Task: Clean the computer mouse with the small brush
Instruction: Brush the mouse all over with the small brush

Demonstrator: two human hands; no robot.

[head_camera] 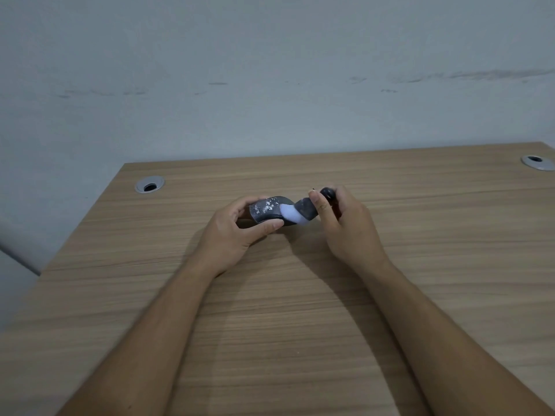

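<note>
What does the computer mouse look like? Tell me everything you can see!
The computer mouse is dark, black or very dark grey, with a smooth rounded shell that looks like plastic. White specks and smudges, like dust or powder, dot its top. Some small pale lettering shows near its left end, too blurred to read. The left hand holds it, fingers behind and thumb in front, over the wooden desk. The white bristles of the small brush, held in the right hand, press against its right end.

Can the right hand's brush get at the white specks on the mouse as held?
Probably yes. The left hand grips the mouse by its sides, leaving the speckled top bare, and the brush in the right hand already meets it.
</note>
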